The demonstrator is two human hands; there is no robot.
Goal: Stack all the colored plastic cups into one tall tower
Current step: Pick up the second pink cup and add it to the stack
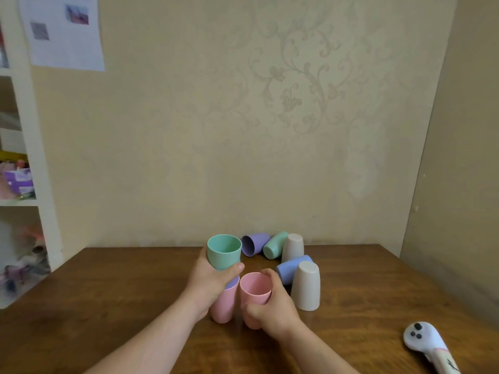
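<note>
Frame centre: I saw left hand [213, 279] wrapped around the nested stack [224, 282], green cup on top. Right hand [272, 303] gripped a pink cup [255, 288] beside it on the counter [108, 306]. Five loose cups [293, 261] lay behind, right of centre.

Loose cups [294, 261] crowd behind; table [108, 292] left open.
</note>
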